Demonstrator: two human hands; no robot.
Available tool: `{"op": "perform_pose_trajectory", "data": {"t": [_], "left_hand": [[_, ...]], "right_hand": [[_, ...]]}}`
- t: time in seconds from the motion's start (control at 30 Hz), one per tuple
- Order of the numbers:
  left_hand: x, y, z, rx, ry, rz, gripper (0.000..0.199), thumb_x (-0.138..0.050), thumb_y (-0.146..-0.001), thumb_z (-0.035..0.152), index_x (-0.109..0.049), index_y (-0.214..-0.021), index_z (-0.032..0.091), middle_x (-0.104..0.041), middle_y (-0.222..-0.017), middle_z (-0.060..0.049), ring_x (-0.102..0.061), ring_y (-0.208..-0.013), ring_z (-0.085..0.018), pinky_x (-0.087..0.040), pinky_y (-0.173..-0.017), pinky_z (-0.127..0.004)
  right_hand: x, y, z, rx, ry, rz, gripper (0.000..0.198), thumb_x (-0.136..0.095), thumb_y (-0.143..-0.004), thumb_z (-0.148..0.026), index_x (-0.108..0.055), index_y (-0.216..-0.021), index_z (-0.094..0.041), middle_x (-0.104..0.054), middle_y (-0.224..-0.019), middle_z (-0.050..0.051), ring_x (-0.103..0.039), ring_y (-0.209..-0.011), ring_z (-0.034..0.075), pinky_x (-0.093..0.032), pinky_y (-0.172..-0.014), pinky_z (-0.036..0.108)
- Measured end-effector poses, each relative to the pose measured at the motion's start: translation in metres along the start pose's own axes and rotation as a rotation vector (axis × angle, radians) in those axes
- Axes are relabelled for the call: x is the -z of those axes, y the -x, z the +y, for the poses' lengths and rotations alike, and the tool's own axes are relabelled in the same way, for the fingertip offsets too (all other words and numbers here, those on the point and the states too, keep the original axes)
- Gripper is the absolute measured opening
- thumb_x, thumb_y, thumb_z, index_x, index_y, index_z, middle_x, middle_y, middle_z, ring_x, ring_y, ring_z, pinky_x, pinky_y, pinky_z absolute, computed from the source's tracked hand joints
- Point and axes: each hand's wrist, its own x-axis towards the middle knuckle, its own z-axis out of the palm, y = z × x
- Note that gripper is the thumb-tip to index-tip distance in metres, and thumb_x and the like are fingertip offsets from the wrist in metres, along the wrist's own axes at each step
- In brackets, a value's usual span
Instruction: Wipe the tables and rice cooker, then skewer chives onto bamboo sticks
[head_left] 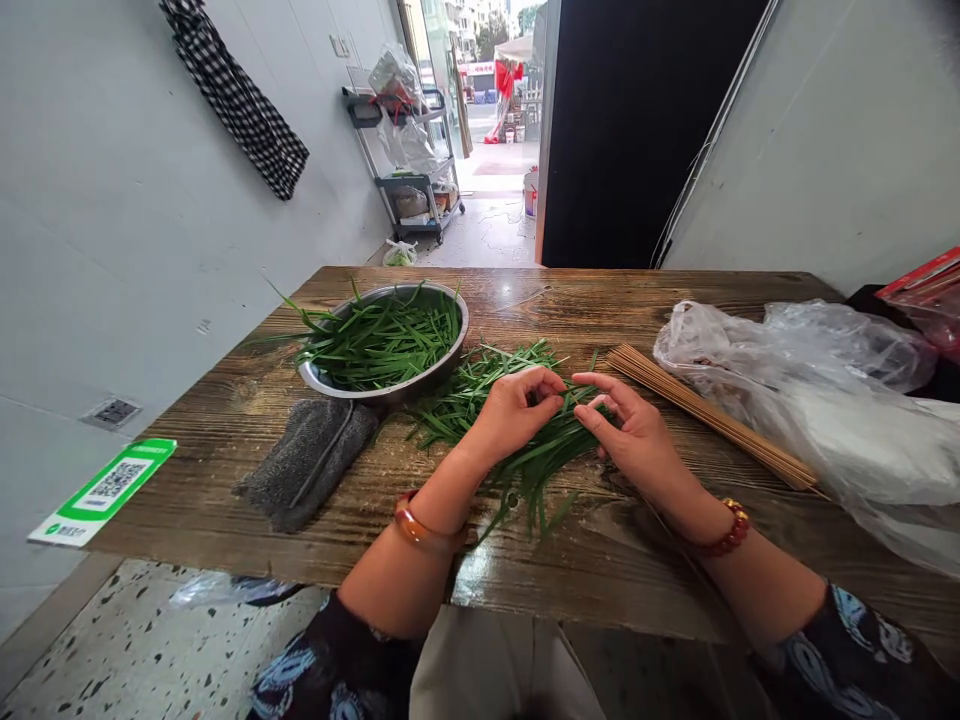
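My left hand [521, 405] is closed in a pinch, thumb against index finger, on a thin green chive leaf [571, 388]. Just to its right, my right hand [626, 425] has its thumb and index finger apart, the index fingertip close to that leaf; its other fingers are partly hidden. Beneath both hands lies a loose pile of chives [491, 385], some hanging toward me over the wood. A steel bowl [459, 345] heaped with more long green leaves stands to the left of the pile.
A bundle of thin wooden skewers [712, 415] lies right of my hands, beside clear plastic bags [847, 420]. A grey mesh cloth [307, 465] sits before the bowl. The wooden table [217, 430] has a green QR card [105, 492] at its left edge. Beyond stands a trolley [409, 180].
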Motion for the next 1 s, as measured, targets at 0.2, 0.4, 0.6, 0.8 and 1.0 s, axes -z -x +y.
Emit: {"op": "perform_pose_trajectory", "data": {"t": [0.2, 0.4, 0.6, 0.8, 1.0], "left_hand": [[-0.001, 0.001, 0.001, -0.001, 0.007, -0.03, 0.006, -0.06, -0.077, 0.014, -0.066, -0.08, 0.015, -0.058, -0.067, 0.004, -0.044, -0.06, -0.008, -0.036, -0.059, -0.022], [-0.003, 0.005, 0.002, 0.026, 0.058, -0.128, 0.012, -0.057, -0.08, 0.016, -0.069, -0.083, 0.015, -0.062, -0.07, 0.002, -0.051, -0.063, -0.009, -0.04, -0.061, -0.022], [0.004, 0.003, 0.004, -0.055, -0.057, -0.154, 0.014, -0.059, -0.082, 0.019, -0.072, -0.081, 0.016, -0.067, -0.077, -0.002, -0.058, -0.073, -0.012, -0.044, -0.067, -0.024], [0.025, -0.007, -0.01, 0.046, -0.128, 0.373, 0.015, -0.056, -0.084, 0.023, -0.069, -0.084, 0.014, -0.064, -0.075, -0.001, -0.055, -0.069, -0.012, -0.042, -0.064, -0.024], [0.022, -0.008, -0.02, -0.021, -0.313, 0.3, 0.016, -0.054, -0.086, 0.021, -0.069, -0.084, 0.015, -0.064, -0.076, -0.002, -0.055, -0.071, -0.013, -0.043, -0.067, -0.025]], "right_hand": [[0.0, 0.0, 0.002, -0.005, 0.007, -0.003, 0.036, -0.063, -0.086, -0.046, -0.061, -0.115, -0.024, -0.057, -0.078, -0.004, -0.049, -0.048, 0.007, -0.043, -0.043, 0.022], [0.001, 0.0, 0.003, -0.025, 0.013, -0.007, 0.038, -0.064, -0.085, -0.05, -0.059, -0.11, -0.022, -0.059, -0.081, -0.002, -0.052, -0.05, 0.008, -0.043, -0.043, 0.022], [0.002, -0.001, 0.006, -0.037, 0.071, -0.004, 0.039, -0.063, -0.084, -0.054, -0.062, -0.1, -0.019, -0.062, -0.082, 0.001, -0.053, -0.05, 0.01, -0.044, -0.045, 0.024], [0.002, 0.001, 0.004, -0.05, 0.125, -0.042, 0.034, -0.063, -0.084, -0.052, -0.063, -0.092, -0.019, -0.062, -0.078, 0.001, -0.051, -0.046, 0.01, -0.042, -0.045, 0.026], [0.001, 0.004, 0.002, -0.035, 0.104, -0.082, 0.032, -0.063, -0.084, -0.051, -0.062, -0.09, -0.02, -0.063, -0.081, 0.001, -0.053, -0.05, 0.011, -0.044, -0.045, 0.026]]}}
